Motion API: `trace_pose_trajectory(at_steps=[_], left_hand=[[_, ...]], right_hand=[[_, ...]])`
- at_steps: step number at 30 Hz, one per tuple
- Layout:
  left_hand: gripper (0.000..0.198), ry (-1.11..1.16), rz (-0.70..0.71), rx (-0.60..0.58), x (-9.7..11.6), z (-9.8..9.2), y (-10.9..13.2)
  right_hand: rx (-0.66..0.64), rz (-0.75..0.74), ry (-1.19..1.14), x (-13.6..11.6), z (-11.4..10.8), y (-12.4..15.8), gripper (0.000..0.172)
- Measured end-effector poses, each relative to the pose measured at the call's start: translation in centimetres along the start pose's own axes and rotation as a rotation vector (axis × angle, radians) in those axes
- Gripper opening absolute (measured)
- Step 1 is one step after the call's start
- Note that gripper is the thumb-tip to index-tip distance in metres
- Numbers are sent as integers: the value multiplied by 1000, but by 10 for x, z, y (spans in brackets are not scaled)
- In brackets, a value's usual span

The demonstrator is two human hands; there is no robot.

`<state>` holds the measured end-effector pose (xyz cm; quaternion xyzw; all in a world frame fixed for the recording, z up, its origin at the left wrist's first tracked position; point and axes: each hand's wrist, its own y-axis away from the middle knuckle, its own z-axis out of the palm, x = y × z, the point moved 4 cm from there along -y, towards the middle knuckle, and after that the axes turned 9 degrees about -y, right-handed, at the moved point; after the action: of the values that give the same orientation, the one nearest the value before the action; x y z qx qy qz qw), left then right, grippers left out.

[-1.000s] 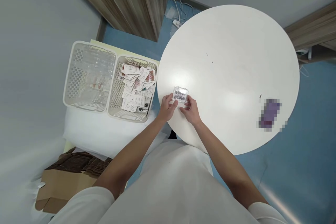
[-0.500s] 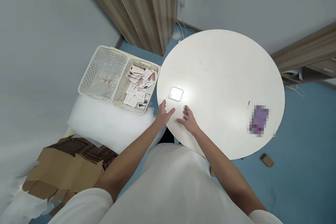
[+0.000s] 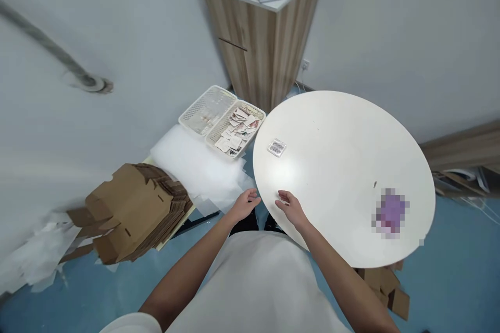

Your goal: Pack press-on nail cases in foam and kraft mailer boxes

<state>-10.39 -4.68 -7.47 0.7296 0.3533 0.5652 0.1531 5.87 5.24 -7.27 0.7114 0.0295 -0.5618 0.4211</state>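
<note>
My left hand (image 3: 245, 205) hangs just off the near-left edge of the white round table (image 3: 336, 177). Its fingers are loosely stretched out and hold nothing. Above the table's near-left edge is my right hand (image 3: 290, 208), empty too, with the thumb apart from the fingers. A small clear flat case (image 3: 277, 147) with dark marks inside lies on the table, farther from me than both hands and touched by neither.
A white basket (image 3: 222, 138) full of printed cards stands left of the table, beside another basket (image 3: 191, 114) holding clear plastic pieces. Nearer are white foam sheets (image 3: 195, 166) and stacked flat cardboard boxes (image 3: 133, 208). A blurred purple item (image 3: 391, 210) lies at the table's right.
The view has tilted up, bringing the cabinet top into sight. Both hands have drawn back from the clear case toward my body, staying empty.
</note>
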Motion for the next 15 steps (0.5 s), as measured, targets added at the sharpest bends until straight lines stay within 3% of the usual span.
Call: trace_pose_trajectory(at_steps=[5,8,15], left_hand=[[62,-16,-35,20,-26,-29,25],[66,-33,15,81,-39,-53,35],[60,-78,137,121,-56,-105,63]], right_hand=[[-69,-65,112,-13,18,-5,39],[-126,-123,190,-25,35,-9,36],[-343,-276,519,-58,107,-32,35]])
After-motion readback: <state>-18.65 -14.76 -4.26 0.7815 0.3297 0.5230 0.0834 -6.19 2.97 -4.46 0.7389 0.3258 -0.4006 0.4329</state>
